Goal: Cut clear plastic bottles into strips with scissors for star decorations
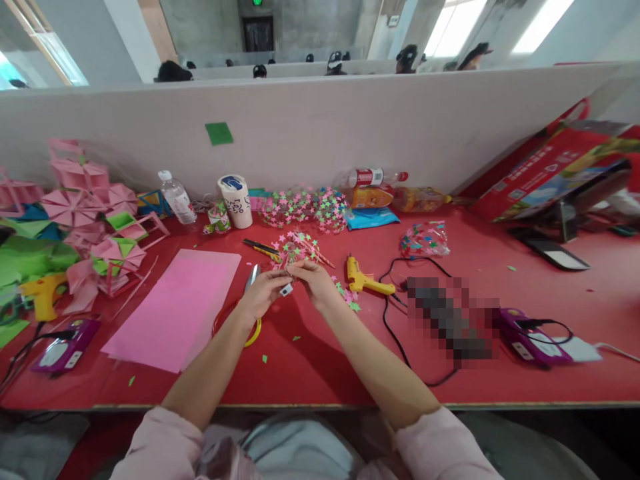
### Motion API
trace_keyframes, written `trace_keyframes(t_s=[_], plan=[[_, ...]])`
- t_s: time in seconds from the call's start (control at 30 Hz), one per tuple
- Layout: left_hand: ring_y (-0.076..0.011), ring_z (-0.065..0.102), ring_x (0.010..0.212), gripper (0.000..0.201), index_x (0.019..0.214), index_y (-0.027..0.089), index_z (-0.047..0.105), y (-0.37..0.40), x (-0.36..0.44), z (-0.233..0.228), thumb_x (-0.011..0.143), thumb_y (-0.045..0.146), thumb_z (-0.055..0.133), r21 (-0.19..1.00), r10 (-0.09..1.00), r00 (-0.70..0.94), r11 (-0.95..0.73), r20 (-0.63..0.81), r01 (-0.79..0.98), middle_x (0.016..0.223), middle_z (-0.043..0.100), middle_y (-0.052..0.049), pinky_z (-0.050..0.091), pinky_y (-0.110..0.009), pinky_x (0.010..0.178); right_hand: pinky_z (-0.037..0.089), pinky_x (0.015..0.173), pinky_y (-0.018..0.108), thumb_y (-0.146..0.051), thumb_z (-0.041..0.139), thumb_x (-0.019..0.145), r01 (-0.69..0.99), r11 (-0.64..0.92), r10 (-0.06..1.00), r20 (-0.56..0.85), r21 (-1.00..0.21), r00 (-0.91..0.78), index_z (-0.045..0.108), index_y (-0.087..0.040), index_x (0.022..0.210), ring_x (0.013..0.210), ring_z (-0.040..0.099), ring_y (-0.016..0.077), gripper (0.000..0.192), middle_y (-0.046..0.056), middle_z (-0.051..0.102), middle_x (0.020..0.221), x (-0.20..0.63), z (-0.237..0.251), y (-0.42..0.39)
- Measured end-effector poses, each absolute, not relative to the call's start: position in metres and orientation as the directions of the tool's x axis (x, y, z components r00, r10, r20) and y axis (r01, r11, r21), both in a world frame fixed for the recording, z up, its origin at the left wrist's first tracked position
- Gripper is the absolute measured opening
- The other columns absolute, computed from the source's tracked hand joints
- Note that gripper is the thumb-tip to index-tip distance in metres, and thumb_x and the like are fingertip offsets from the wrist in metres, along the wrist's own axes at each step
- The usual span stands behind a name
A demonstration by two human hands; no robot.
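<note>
While both forearms reach out over the red worktop (500,267), the left hand (263,293) and right hand (315,280) meet at the middle of the view, pinching between them a small wire ornament covered in pink and green paper stars (296,250), held just above the surface. The left hand also nips a tiny white piece (287,290) against its fingertips; what it is cannot be told. At nine o'clock of the hands lies a pink paper sheet (177,307), with scissors (251,279) and a yellow ring of tape (253,328) close by the left wrist. At three o'clock rests a yellow glue gun (364,280), its black cord looping toward the near edge. At twelve o'clock stand a paper cup (236,200) and a heap of star garlands (305,208). As a judgement, the work goes best with the right hand keeping the fragile stem steady while the left places the small piece lightly, with fingers kept off the glue gun's nozzle and the loose stars not crushed.
</note>
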State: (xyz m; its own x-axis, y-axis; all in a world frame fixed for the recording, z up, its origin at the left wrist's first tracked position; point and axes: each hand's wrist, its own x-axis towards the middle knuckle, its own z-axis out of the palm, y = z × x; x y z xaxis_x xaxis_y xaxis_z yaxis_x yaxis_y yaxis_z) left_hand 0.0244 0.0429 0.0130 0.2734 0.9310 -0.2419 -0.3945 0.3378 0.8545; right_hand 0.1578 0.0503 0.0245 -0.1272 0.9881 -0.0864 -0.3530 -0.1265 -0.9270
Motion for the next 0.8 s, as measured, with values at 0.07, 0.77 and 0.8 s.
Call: trace_keyframes(t_s=[0.07, 0.77, 0.8], plan=[[-0.0083, 0.053, 0.06, 0.023, 0.071, 0.014, 0.071, 0.042, 0.025, 0.012, 0.056, 0.027, 0.083, 0.818, 0.911, 0.319, 0.385, -0.262, -0.427, 0.065, 0.064, 0.0, 0.043, -0.025, 0.065, 0.043, 0.072, 0.029, -0.028, 0.078, 0.053, -0.382, -0.172, 0.981, -0.122, -0.908, -0.15, 0.066, -0.02, 0.059, 0.065, 0.054, 0.012, 0.016, -0.003, 0.062, 0.063, 0.157, 0.023, 0.05], [-0.0159, 0.057, 0.079, 0.017, 0.071, 0.019, 0.073, 0.041, 0.029, -0.002, 0.075, 0.031, 0.061, 0.992, 0.985, 0.132, -0.118, 0.111, 0.05, 0.076, 0.064, -0.001, 0.042, -0.028, 0.079, 0.042, 0.07, 0.028, -0.036, 0.065, 0.072, 0.021, 0.164, 0.986, 0.164, -0.986, -0.017, 0.062, -0.02, 0.059, 0.069, 0.053, 0.014, 0.021, -0.001, 0.057, 0.068, 0.16, 0.015, 0.051], [-0.016, 0.057, 0.081, 0.017, 0.072, 0.019, 0.072, 0.041, 0.029, -0.002, 0.074, 0.032, 0.062, 0.996, 0.991, 0.093, -0.093, 0.093, -0.004, 0.078, 0.064, -0.001, 0.042, -0.029, 0.081, 0.043, 0.073, 0.028, -0.035, 0.066, 0.071, 0.013, 0.148, 0.988, 0.148, -0.989, -0.033, 0.065, -0.02, 0.065, 0.072, 0.055, 0.0142, 0.017, 0.0, 0.061, 0.073, 0.161, 0.016, 0.051]])
